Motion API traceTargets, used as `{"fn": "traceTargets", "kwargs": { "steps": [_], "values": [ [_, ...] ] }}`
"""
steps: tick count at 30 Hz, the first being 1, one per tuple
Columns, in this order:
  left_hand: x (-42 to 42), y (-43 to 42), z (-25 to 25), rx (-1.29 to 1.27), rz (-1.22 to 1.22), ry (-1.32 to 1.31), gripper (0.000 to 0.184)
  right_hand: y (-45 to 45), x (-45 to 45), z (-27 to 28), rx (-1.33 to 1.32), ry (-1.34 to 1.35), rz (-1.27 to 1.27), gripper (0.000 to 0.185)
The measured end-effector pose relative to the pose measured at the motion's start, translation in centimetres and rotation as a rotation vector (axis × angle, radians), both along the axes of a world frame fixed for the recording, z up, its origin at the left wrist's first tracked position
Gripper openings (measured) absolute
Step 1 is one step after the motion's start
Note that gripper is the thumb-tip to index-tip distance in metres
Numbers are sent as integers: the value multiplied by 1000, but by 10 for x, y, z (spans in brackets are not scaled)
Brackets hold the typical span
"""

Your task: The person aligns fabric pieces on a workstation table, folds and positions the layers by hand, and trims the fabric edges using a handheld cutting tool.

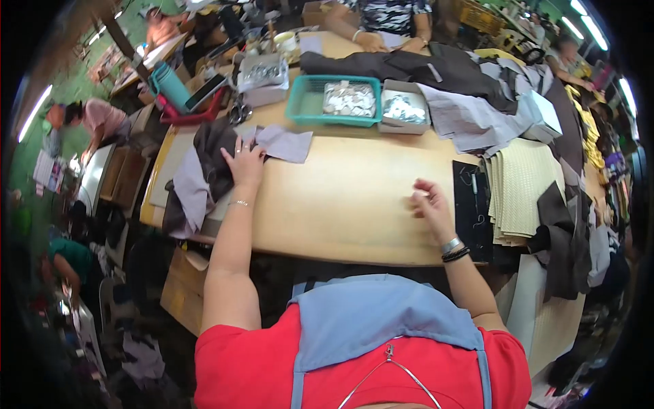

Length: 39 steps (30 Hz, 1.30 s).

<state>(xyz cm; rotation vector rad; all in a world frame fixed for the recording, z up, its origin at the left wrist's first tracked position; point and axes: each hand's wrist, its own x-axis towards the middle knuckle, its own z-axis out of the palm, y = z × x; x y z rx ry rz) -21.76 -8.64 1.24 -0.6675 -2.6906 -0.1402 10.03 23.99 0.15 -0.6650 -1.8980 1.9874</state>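
Observation:
My left hand (pixel 244 163) lies with fingers spread on a bundle of dark brown material (pixel 216 146) with a greyish-lilac backing, at the left of the wooden table (pixel 327 211). A greyish-lilac flap (pixel 286 143) of material reaches out to the right of that hand. Over the table's right half, my right hand (pixel 434 208) is raised with its fingers curled together. Something small and pale may be between the fingertips, but blur hides what it is. Beyond both hands, a teal tray (pixel 300 102) holds a heap of small whitish pieces (pixel 349 99).
Beside the tray stands a cardboard box (pixel 403 127) of shiny pieces. Scissors (pixel 240 111) and a red tray (pixel 187 119) lie at the left. Cream textured sheets (pixel 521 191) are stacked at the right, next to a black mat (pixel 470 211). A co-worker's hands (pixel 371 42) are across the table.

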Motion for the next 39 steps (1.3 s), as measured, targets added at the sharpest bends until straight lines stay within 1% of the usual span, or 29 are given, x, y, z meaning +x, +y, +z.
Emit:
{"fn": "traceTargets", "kwargs": {
  "steps": [1, 2, 4, 5, 6, 7, 9, 12, 13, 16, 18, 19, 20, 22, 23, 24, 25, 26, 27, 28, 29, 30, 32, 33, 34, 36, 37, 38, 39],
  "values": [
    [-1, 2, 2, 26, -33, -44, 16, -5, 1, -8, 61, 41, 55, 38],
    [3, 9, -1, 113, -56, -126, 15, -10, 2, -15, 122, 78, 112, 36],
    [13, 22, -3, 275, -94, -293, 14, -19, 1, -16, 229, 38, 137, 29],
    [6, 22, -19, 319, -260, -95, 20, -23, 0, -15, 273, 4, 152, 27],
    [4, 23, -17, 264, -170, 118, 22, -27, 0, -15, 317, -34, 167, 25],
    [2, 24, -17, 210, -78, 327, 24, -31, -2, -22, 399, -14, 104, 19],
    [-2, 20, -14, 97, 13, 369, 27, -36, 0, -20, 519, -10, 71, 18],
    [-22, -1, -1, -90, -1, -119, 29, -34, 3, -14, 639, -23, 63, 16],
    [-14, 5, 12, -28, -53, -131, 24, -35, 3, -13, 662, -29, 65, 15],
    [36, 35, 43, 379, -123, -330, 23, -38, 4, -7, 645, -12, 45, 15],
    [54, 55, 10, 962, -440, -521, 33, -39, 2, -9, 674, 11, 36, 14],
    [81, 65, 19, 1075, -438, -688, 38, -40, 0, -12, 660, 47, 27, 16],
    [109, 76, 29, 1192, -425, -857, 42, -42, -1, -4, 602, 16, 69, 27],
    [142, 90, 17, 1222, -372, -995, 47, -46, -9, -6, 766, 279, 38, 41],
    [165, 98, 19, 1255, -506, -1141, 47, -44, -10, -40, 587, 151, 85, 47],
    [186, 106, 21, 1290, -643, -1284, 50, -47, -11, -33, 582, 241, 120, 53],
    [195, 110, 1, 1122, -766, -1202, 51, -50, -12, -25, 575, 329, 160, 59],
    [203, 113, -19, 953, -882, -1109, 52, -49, -10, -23, 523, 337, 211, 60],
    [215, 113, -20, 748, -915, -847, 52, -50, -8, -21, 468, 346, 263, 61],
    [228, 113, -17, 772, -865, -835, 52, -52, -6, -18, 412, 359, 315, 62],
    [231, 109, -20, 775, -817, -917, 55, -52, -2, -14, 49, 290, 384, 61],
    [232, 107, -19, 775, -769, -998, 59, -46, 0, -12, 22, 228, 421, 60],
    [234, 106, -12, 855, -697, -874, 69, -48, 4, -18, 45, 196, 401, 58],
    [229, 105, -10, 836, -690, -890, 76, -49, 4, -7, 255, 175, 395, 51],
    [220, 107, -11, 768, -787, -700, 73, -50, 4, -7, 250, 186, 385, 48],
    [215, 102, 3, 701, -848, -543, 66, -52, 5, -8, 236, 203, 367, 42],
    [209, 101, 10, 714, -858, -466, 63, -52, 8, 6, 253, 152, 296, 34],
    [199, 95, 15, 535, -827, -215, 66, -45, 8, 3, 338, 230, 266, 37],
    [192, 92, 24, 427, -742, -48, 69, -37, 5, -4, 198, 345, 204, 38]
  ]
}}
